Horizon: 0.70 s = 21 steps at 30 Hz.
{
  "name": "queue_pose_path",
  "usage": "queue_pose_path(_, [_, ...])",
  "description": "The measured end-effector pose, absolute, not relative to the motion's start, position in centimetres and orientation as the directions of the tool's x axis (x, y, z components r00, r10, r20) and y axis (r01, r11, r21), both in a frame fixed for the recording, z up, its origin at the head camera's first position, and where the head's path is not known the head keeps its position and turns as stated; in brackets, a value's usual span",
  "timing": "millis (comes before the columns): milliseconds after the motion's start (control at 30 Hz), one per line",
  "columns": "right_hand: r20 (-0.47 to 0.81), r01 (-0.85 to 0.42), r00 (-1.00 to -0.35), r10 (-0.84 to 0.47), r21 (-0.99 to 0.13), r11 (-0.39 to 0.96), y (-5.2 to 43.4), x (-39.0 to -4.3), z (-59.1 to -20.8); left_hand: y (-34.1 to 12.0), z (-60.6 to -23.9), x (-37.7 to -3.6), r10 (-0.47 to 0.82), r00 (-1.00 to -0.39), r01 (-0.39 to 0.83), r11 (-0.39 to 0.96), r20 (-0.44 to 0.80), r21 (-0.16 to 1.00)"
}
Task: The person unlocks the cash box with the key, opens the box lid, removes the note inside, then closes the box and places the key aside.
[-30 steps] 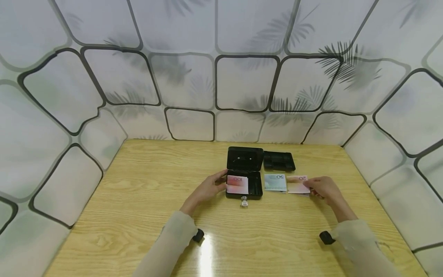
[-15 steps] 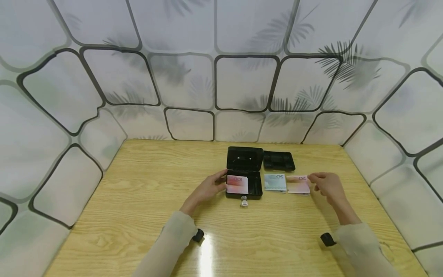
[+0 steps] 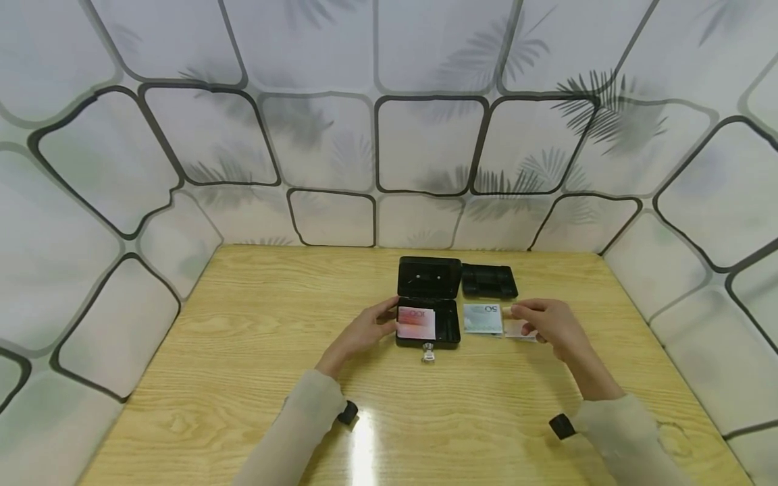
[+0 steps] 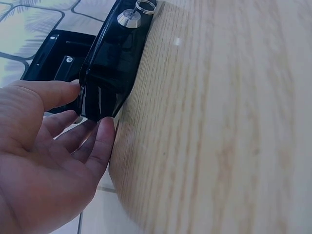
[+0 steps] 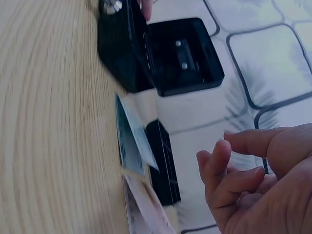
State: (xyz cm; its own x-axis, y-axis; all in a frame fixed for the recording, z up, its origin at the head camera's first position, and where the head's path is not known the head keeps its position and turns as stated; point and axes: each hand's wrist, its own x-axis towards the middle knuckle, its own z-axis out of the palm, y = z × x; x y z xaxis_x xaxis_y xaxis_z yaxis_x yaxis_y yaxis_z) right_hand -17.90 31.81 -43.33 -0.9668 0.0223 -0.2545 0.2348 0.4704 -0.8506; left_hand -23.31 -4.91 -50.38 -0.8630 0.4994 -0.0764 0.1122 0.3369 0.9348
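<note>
A black cash box [image 3: 446, 324] stands with its lid up on the wooden table, a pink 100 banknote bundle [image 3: 416, 324] inside its left part. Against the box's left end rests my left hand [image 3: 362, 331], its fingers spread and touching the wall. A key [image 3: 429, 354] sits in the front lock. To the right lie a green 50 banknote stack [image 3: 483, 318] and a pink 20 banknote stack [image 3: 518, 329]. Over the latter hovers my right hand [image 3: 550, 325], partly hiding it. The right wrist view shows loosely bent fingers [image 5: 219, 156] with nothing between them.
A black insert tray [image 3: 489, 281] lies behind the banknotes, right beside the raised lid [image 3: 429, 277]. A patterned wall [image 3: 340, 219] closes off the table's back edge, and more of it stands at both sides.
My right hand has let go of the 20 banknotes' right edge, lifted, and moved left over them. My left hand stays at the cash box.
</note>
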Motion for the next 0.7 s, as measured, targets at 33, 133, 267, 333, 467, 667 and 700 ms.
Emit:
queue_pose_path(33, [-0.252,0.227,-0.968,0.009,-0.857,0.463,31.4,-17.9,-43.3,-4.9,-50.4,-23.3,0.499,-0.863,0.11,0.338,-0.079,0.935])
queue_pose_path(133, [-0.238,0.201,-0.971,-0.029,-0.873,0.444,30.0,-18.1,-43.3,-4.9,-50.4,-23.4,0.5,-0.863,0.117,0.341,-0.075,0.933])
queue_pose_path(267, [-0.237,0.192,-0.97,-0.053,-0.882,0.431,28.1,-18.4,-43.4,-4.9,-50.4,-23.4,0.499,-0.863,0.118,0.341,-0.073,0.933])
queue_pose_path(333, [-0.24,0.191,-0.969,-0.061,-0.882,0.431,27.1,-18.5,-43.5,-4.9,-50.4,-23.4,0.497,-0.864,0.115,0.339,-0.075,0.934])
queue_pose_path(467, [-0.248,0.194,-0.966,-0.068,-0.879,0.436,25.4,-18.8,-43.8,-4.8,-50.5,-23.5,0.497,-0.865,0.118,0.337,-0.07,0.934])
queue_pose_path(667, [-0.251,0.191,-0.964,-0.092,-0.887,0.421,23.7,-19.2,-44.5,-4.9,-50.4,-23.4,0.502,-0.862,0.112,0.327,-0.072,0.938])
queue_pose_path(700, [-0.252,0.192,-0.963,-0.095,-0.891,0.411,23.5,-19.3,-44.6,-4.9,-50.4,-23.3,0.505,-0.861,0.114,0.322,-0.068,0.94])
